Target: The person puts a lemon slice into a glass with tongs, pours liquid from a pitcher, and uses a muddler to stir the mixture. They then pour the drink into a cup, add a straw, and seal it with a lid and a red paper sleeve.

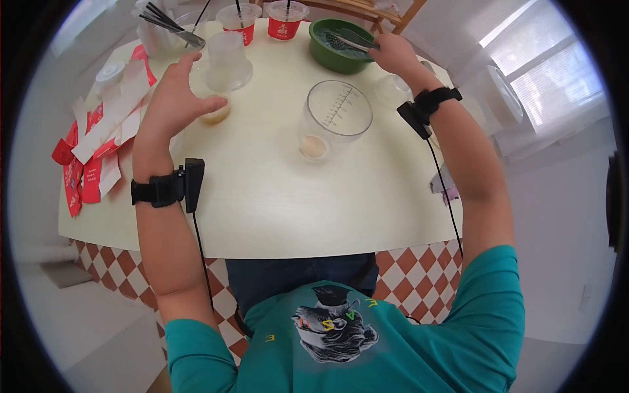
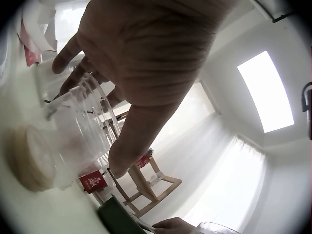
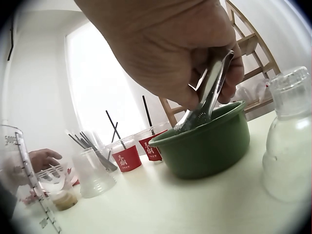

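Observation:
My right hand [image 1: 395, 55] grips metal tongs [image 3: 210, 92] by their upper part over a green basin [image 3: 204, 151]. Their lower ends dip inside its rim, and liquid shows in the basin in the head view. My left hand [image 1: 171, 98] is held with thumb and fingers spread wide around the upper part of a clear plastic cup [image 2: 80, 126]. Tan contents [image 3: 65, 200] sit in the bottom of that cup. Between the hands stands a large clear measuring cup [image 1: 341, 108] with black markings and a pale tan layer at its bottom.
An upside-down frosted cup [image 1: 228, 65] stands beyond the left hand. Two red-labelled drink cups [image 1: 284, 27] with black straws are at the back. Torn red and white packaging [image 1: 98, 141] lies at the left. A clear bottle [image 3: 290, 141] stands right of the basin.

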`<move>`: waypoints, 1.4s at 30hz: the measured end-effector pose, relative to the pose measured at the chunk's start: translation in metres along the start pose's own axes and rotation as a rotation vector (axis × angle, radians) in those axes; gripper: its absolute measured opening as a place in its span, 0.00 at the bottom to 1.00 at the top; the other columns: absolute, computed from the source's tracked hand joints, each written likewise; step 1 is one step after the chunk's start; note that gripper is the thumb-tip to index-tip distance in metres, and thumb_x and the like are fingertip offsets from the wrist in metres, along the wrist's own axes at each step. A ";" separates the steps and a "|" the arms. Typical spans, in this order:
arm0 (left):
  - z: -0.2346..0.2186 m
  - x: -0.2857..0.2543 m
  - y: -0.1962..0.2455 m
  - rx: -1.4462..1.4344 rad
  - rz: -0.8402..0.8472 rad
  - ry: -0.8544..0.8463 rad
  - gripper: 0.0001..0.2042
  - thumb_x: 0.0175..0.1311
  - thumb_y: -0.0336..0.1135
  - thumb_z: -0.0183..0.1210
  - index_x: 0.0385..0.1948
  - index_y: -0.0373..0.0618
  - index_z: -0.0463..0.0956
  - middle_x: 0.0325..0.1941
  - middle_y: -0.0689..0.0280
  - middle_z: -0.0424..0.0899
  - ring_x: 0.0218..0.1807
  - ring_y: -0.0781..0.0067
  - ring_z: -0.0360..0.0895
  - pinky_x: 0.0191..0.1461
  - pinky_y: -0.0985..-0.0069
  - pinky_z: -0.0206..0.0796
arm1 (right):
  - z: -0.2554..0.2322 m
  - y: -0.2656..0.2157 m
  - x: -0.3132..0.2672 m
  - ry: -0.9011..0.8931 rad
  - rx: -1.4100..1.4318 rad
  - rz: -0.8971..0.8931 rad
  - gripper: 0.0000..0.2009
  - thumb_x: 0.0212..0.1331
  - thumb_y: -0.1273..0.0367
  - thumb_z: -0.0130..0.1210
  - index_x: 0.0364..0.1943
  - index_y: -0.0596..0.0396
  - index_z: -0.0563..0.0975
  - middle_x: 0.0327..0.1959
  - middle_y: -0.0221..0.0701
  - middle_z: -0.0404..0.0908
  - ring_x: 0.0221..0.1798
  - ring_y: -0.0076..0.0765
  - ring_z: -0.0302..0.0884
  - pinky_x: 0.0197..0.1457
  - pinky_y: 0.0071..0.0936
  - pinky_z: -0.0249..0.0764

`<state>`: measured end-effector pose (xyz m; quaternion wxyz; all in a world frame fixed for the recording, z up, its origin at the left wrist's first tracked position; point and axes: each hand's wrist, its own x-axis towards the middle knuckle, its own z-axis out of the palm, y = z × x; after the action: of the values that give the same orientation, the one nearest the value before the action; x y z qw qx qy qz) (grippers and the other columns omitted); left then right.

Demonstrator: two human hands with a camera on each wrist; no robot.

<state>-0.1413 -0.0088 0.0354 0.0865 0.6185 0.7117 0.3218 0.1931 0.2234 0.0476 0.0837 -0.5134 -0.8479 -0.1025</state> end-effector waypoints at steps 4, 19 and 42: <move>-0.001 0.004 -0.006 0.078 -0.056 0.031 0.43 0.38 0.44 0.71 0.62 0.44 0.62 0.61 0.48 0.70 0.62 0.52 0.69 0.62 0.64 0.64 | 0.004 -0.002 0.002 -0.033 -0.005 0.037 0.16 0.55 0.59 0.57 0.37 0.58 0.81 0.37 0.44 0.82 0.43 0.51 0.80 0.48 0.42 0.76; 0.000 0.005 -0.013 0.137 -0.042 0.127 0.44 0.38 0.45 0.72 0.62 0.41 0.63 0.59 0.47 0.70 0.61 0.51 0.69 0.63 0.64 0.63 | -0.008 -0.011 -0.007 -0.012 -0.030 0.073 0.18 0.56 0.58 0.54 0.40 0.58 0.81 0.41 0.42 0.82 0.46 0.51 0.79 0.49 0.42 0.76; 0.054 -0.005 0.073 -0.749 0.372 -0.229 0.44 0.37 0.45 0.75 0.61 0.46 0.63 0.61 0.60 0.71 0.65 0.62 0.65 0.67 0.57 0.56 | 0.015 0.026 -0.160 -0.200 0.064 0.298 0.12 0.58 0.65 0.50 0.42 0.56 0.77 0.42 0.46 0.77 0.45 0.54 0.77 0.49 0.45 0.74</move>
<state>-0.0518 0.0079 0.0333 0.3241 0.6939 0.4079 0.4972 0.2888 0.1025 -0.0045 0.0295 -0.6382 -0.7692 -0.0100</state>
